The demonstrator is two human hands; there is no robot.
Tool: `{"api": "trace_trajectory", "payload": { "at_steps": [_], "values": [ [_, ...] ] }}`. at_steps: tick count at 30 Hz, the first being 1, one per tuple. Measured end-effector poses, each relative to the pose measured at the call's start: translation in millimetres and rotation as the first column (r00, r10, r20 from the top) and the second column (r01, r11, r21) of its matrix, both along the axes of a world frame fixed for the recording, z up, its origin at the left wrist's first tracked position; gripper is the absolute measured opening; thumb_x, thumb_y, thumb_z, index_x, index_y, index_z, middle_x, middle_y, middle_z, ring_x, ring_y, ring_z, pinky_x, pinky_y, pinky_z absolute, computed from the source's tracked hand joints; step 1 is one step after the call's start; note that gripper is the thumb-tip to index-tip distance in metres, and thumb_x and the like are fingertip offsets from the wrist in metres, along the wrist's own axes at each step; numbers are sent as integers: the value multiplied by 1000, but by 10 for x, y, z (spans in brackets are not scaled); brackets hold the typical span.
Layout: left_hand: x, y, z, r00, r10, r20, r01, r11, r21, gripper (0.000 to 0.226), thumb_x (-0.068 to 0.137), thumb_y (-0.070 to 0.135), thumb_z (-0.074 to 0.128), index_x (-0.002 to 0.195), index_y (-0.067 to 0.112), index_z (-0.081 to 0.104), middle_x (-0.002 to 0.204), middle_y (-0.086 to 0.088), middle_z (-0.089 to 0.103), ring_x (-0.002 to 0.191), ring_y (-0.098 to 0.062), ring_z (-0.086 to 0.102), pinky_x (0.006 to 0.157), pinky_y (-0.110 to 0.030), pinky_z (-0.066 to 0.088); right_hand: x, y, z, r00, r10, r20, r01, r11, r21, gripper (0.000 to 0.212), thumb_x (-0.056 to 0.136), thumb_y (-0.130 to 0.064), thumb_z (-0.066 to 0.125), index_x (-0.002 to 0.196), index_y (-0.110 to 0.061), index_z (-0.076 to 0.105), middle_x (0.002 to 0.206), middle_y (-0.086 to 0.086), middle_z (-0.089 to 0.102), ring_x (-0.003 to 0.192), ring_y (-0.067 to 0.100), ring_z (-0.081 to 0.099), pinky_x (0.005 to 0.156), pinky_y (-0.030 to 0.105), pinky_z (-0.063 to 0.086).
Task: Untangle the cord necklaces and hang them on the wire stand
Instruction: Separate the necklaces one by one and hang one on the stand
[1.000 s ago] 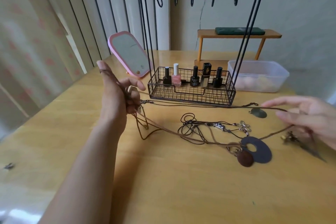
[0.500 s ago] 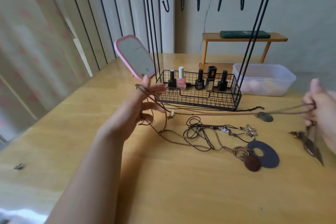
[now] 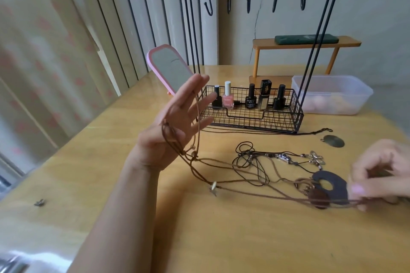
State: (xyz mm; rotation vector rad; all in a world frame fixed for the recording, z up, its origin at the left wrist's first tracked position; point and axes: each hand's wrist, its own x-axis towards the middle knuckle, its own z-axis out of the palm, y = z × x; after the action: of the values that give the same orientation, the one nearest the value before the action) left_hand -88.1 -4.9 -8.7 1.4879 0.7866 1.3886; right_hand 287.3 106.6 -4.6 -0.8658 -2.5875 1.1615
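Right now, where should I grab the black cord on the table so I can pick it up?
Pinch the black cord at its loose loops on the left end, coming straight down from above. There it lies in open coils with table around them, while its right end runs into the clasps and brown cords.

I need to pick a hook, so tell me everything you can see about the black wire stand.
The black wire stand stands upright at the back of the wooden table. Thin metal legs rise on each side to a top bar carrying five hooks, all bare. Its base is a mesh basket holding five nail polish bottles, four dark and one pink. A thin dark cord lies along its front edge. Neither hand touches it.
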Motion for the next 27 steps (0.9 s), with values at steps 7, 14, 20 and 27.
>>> {"api": "trace_trajectory", "payload": {
  "at_steps": [7, 14, 20, 27],
  "values": [
    [168, 0, 29, 985, -132, 106, 132, 991, 10, 122, 59, 34, 74, 158, 5, 8, 167, -8, 13, 151, -34, 19, 119, -62, 17, -622, -456, 203, 914, -41, -403, 169, 943, 287, 32, 84, -62, 58, 77, -36, 76, 80, -13, 75, 74, 7, 70, 64, 17, 52],
    [171, 26, 12, 977, -131, 170, 132, 991, 8, 124, 53, 32, 73, 158, 7, 13, 166, -6, 17, 151, -31, 23, 120, -59, 18, -1592, -943, 40, 996, -10, 92, -25, 929, 369, 91, 65, -93, 44, 133, -34, 55, 126, -26, 51, 118, -8, 43, 101, 20, 41],
    [36, 24, 14, 932, 79, 354, -89, 996, 12, 117, 55, 39, 75, 156, 8, 25, 162, -4, 30, 144, -34, 37, 116, -58, 29, -1725, -1026, -228, 979, -101, 178, 10, 893, 450, 58, 87, -63, 59, 136, -35, 44, 125, -21, 35, 121, 3, 36, 100, 27, 40],
    [-50, 67, 19, 771, 334, 542, -323, 939, -119, 89, 69, 39, 66, 149, 9, 42, 150, -2, 50, 130, -36, 55, 100, -48, 48, -1507, -583, -66, 961, -273, -54, 273, 886, 375, 20, 97, -36, 55, 77, -34, 60, 93, -16, 57, 93, 5, 55, 79, 30, 46]
  ]
}}
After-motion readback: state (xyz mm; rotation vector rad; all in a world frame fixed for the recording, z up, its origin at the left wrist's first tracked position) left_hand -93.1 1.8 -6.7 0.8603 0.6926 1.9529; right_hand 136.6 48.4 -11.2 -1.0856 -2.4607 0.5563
